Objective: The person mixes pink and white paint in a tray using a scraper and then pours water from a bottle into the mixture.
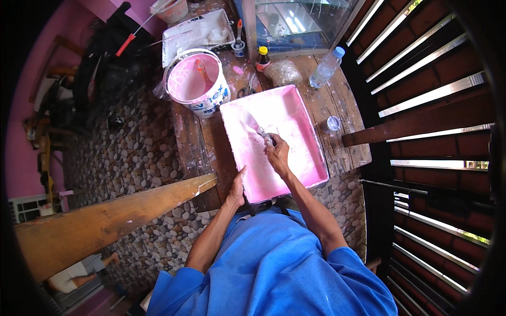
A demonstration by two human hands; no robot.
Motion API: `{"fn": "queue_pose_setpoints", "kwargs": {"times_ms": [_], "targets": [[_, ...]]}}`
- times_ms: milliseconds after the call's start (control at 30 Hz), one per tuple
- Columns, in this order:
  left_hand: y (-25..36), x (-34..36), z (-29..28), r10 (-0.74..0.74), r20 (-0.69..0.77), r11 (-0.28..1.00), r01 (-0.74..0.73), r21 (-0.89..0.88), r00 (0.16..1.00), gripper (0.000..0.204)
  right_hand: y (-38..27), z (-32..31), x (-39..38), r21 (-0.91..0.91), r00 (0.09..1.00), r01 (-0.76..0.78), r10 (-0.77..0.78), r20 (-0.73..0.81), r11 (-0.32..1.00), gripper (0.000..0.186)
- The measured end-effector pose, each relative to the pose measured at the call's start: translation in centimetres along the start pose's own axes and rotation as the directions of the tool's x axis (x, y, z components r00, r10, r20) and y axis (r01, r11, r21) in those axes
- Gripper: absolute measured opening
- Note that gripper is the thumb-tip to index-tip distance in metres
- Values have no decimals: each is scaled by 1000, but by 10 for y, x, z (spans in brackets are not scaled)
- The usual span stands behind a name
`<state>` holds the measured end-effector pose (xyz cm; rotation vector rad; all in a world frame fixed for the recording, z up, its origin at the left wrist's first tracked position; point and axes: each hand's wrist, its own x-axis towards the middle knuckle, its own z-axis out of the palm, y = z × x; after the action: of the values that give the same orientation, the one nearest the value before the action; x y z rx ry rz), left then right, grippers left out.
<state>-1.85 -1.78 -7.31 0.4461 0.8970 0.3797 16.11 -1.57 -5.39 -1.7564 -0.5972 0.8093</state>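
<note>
A white, pink-stained paint tray [313, 142] lies before me at the near edge of the wooden table, with pale pink paint spread inside it. My right hand [278, 155] is closed round the speckled handle of a paintbrush [254, 124]. The brush's wide, paint-coated end points toward the tray's far left part. At the tray's near left side my left hand [238, 188] grips the rim; some of its fingers are hidden. Left of the tray stands a white paint bucket [211, 104], pink inside, with an orange-handled brush [202, 70] leaning in it.
Behind the bucket lies another paint-stained tray [182, 32]. A dark capped bottle [262, 59], a clear bag [283, 72] and a water bottle [326, 68] stand beyond my tray. Right of it is a small cup [332, 124]. A wooden beam [121, 213] crosses at left.
</note>
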Motion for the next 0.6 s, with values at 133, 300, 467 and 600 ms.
{"fn": "queue_pose_setpoints", "kwargs": {"times_ms": [133, 300, 467, 600], "targets": [[1, 0, 2, -12, 19, 1000, 12, -10, 1000, 61, 3, -2, 0, -366, 887, 386, -450, -103, 847, 21], [6, -5, 8, -14, -6, 999, 14, 32, 1000, 59, -13, 12, -6, -306, 845, 513, -535, 14, 802, 21], [0, 0, -1, -10, -47, 999, 12, 44, 999, 61, -13, 16, -10, -394, 839, 508, -543, 26, 766, 21], [2, -2, 7, -24, -74, 998, 29, 63, 997, 63, -9, 18, -7, -408, 874, 464, -483, 62, 787, 21]]}}
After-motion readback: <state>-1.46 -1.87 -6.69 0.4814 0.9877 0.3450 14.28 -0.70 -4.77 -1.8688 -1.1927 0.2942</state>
